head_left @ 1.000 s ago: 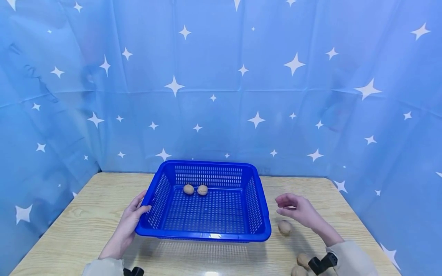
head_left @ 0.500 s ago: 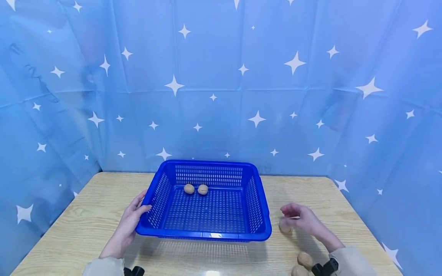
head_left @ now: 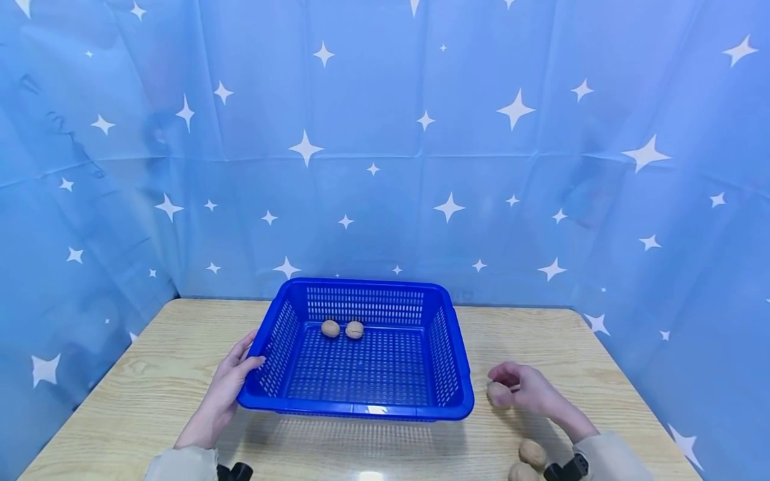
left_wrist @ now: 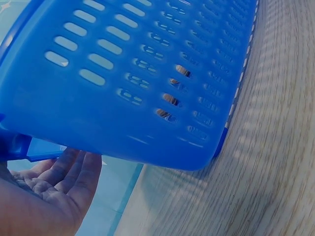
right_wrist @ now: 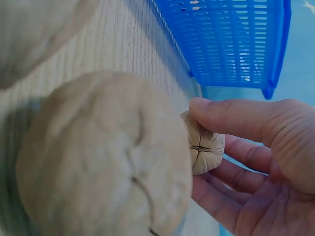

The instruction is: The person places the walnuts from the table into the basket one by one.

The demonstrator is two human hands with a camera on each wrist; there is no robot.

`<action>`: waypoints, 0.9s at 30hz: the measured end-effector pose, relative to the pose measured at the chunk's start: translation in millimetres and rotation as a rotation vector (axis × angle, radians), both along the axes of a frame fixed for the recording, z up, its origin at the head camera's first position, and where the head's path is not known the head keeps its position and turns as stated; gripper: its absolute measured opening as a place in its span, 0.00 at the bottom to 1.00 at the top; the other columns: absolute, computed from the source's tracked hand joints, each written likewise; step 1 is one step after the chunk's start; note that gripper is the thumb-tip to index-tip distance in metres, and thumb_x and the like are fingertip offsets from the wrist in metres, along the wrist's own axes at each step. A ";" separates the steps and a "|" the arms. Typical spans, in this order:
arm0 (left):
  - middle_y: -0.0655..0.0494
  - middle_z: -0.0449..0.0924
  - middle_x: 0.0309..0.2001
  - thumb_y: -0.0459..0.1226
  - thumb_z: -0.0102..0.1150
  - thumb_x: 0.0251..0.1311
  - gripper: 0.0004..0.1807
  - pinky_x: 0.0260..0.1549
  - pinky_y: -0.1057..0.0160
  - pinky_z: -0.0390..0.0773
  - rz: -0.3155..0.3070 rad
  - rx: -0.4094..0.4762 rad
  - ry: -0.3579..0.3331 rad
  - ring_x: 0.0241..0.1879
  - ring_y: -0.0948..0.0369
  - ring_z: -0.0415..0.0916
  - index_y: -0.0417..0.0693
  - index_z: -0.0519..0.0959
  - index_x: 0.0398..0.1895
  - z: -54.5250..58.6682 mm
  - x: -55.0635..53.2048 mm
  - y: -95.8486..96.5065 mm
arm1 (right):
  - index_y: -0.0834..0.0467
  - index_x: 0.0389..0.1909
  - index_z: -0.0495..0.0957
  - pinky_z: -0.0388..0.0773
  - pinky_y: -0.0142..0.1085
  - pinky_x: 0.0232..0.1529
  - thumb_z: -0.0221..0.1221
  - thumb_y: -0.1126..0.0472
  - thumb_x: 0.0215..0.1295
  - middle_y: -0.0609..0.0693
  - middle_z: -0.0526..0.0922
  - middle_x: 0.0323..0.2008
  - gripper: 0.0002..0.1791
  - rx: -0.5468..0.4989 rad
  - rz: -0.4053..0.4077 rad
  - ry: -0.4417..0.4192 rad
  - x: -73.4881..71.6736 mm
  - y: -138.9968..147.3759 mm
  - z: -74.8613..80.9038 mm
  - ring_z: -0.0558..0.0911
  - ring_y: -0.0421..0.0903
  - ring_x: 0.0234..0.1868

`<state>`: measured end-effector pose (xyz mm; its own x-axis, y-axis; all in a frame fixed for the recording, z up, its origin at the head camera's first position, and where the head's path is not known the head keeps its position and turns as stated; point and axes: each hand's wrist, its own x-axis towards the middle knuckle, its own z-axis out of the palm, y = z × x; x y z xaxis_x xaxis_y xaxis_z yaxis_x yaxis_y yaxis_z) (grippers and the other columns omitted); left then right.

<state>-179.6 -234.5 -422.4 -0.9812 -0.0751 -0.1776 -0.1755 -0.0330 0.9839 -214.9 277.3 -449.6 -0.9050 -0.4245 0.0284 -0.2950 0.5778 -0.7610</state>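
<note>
A blue slotted plastic basket (head_left: 415,411) stands in the middle, its near side raised off the table. My left hand (head_left: 225,384) grips its left rim, thumb over the top; in the left wrist view the fingers (left_wrist: 81,179) reach under the rim. Two walnuts, a left one (head_left: 330,329) and a right one (head_left: 355,329), lie inside near the back wall. Right of the basket, my right hand (head_left: 535,391) pinches another walnut (head_left: 498,394) low at the tabletop. The right wrist view shows the thumb (right_wrist: 231,115) on that walnut (right_wrist: 206,152), with fingers along its far side.
Nearer on the wooden table (head_left: 120,407) lie a walnut (head_left: 532,453) and another walnut (head_left: 522,472), close beside the right wrist's camera. One large walnut (right_wrist: 108,157) fills much of the right wrist view. A blue star-patterned curtain (head_left: 385,180) hangs behind and at both sides.
My right hand has come down from above the walnut right of the basket and now pinches it. The left hand and basket have kept their places.
</note>
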 end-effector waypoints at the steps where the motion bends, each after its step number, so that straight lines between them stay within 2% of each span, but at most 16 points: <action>1: 0.44 0.52 0.69 0.36 0.46 0.66 0.36 0.42 0.67 0.71 -0.001 -0.001 0.000 0.45 0.66 0.70 0.50 0.45 0.74 0.1 0.0 0.0 | 0.68 0.42 0.76 0.74 0.32 0.34 0.68 0.65 0.48 0.54 0.80 0.37 0.20 0.011 -0.008 0.001 0.2 0.0 0.0 0.77 0.39 0.36; 7: 0.44 0.52 0.70 0.36 0.46 0.66 0.36 0.42 0.67 0.71 -0.004 0.001 -0.003 0.45 0.66 0.70 0.50 0.45 0.74 0.0 -0.3 -0.1 | 0.64 0.38 0.78 0.72 0.32 0.35 0.68 0.64 0.46 0.51 0.80 0.35 0.17 0.069 -0.038 0.008 1.4 0.1 1.9 0.76 0.39 0.36; 11: 0.43 0.53 0.69 0.35 0.46 0.66 0.35 0.41 0.66 0.71 -0.001 0.005 0.002 0.44 0.66 0.71 0.50 0.46 0.74 -0.2 -0.4 0.5 | 0.62 0.39 0.78 0.72 0.33 0.36 0.67 0.64 0.47 0.50 0.80 0.36 0.16 0.097 -0.065 0.017 2.2 -0.1 9.3 0.76 0.43 0.37; 19: 0.43 0.53 0.69 0.36 0.46 0.66 0.35 0.42 0.67 0.70 -0.001 -0.018 -0.003 0.44 0.66 0.71 0.51 0.46 0.74 0.4 0.8 0.1 | 0.63 0.42 0.78 0.74 0.33 0.34 0.66 0.61 0.54 0.49 0.80 0.34 0.16 0.093 -0.088 0.097 -4.9 -3.6 41.9 0.76 0.42 0.36; 27: 0.42 0.53 0.69 0.36 0.46 0.66 0.35 0.42 0.66 0.71 0.001 -0.022 -0.002 0.44 0.66 0.71 0.51 0.46 0.74 0.0 1.6 0.0 | 0.64 0.44 0.77 0.75 0.34 0.35 0.66 0.61 0.55 0.51 0.80 0.37 0.17 0.104 -0.077 0.184 -15.6 -15.2 79.6 0.77 0.48 0.39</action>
<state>-178.0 -234.4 -422.3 -0.9809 -0.0799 -0.1774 -0.1770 -0.0115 0.9841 -230.4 262.1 -370.0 -0.9182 -0.3641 0.1559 -0.3757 0.6764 -0.6335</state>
